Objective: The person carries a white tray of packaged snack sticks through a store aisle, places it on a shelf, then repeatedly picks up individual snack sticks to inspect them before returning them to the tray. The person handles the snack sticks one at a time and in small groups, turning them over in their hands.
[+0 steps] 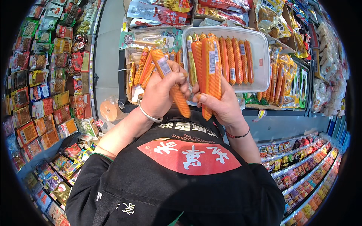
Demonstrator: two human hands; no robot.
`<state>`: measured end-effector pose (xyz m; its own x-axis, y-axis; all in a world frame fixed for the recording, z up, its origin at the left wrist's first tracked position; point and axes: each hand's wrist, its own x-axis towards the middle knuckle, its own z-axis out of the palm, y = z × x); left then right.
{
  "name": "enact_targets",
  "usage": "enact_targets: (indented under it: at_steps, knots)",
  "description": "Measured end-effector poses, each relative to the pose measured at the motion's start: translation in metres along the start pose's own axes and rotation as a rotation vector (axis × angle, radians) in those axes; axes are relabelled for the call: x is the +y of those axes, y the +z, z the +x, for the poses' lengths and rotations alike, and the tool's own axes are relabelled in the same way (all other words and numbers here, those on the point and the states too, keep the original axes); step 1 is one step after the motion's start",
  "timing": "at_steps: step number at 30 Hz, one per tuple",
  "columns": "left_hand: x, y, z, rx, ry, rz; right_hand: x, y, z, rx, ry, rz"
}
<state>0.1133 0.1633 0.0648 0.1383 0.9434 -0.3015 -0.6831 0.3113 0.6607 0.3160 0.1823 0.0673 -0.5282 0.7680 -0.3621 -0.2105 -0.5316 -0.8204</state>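
Observation:
My left hand (160, 88), with a light bangle at its wrist, is closed on an orange wrapped sausage (181, 102). That sausage tilts, its white label facing up. Beside it my right hand (222, 105) grips a small bunch of upright orange sausages (210, 81), thumb across their lower ends. How many are in the bunch is hard to tell, as they overlap. Just beyond my hands stands a clear plastic tub (265, 49). A row of similar sausages (235, 62) lies in it, together with a yellow-green one (191, 62) at its left side.
More packaged sausages (145, 67) fill the display left of the tub, and yellow packs (288, 75) stand to its right. Red and silver bags (158, 14) lie behind. Racks of snack packets (45, 94) line the left, and tiered shelves (301, 169) the lower right.

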Motion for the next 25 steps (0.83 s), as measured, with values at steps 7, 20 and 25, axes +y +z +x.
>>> enact_targets:
  at_steps: [7, 20, 25]
  knots:
    - [0.004, 0.017, -0.003, 0.074, -0.022, 0.262, 0.005, 0.013, 0.003, 0.015, -0.142, -0.035]
    - [0.007, 0.025, 0.001, 0.095, -0.049, 0.656, 0.008, 0.008, 0.008, 0.063, -0.236, -0.318]
    - [0.012, 0.023, 0.002, 0.141, -0.092, 0.631, 0.009, 0.012, 0.007, 0.108, -0.167, -0.073]
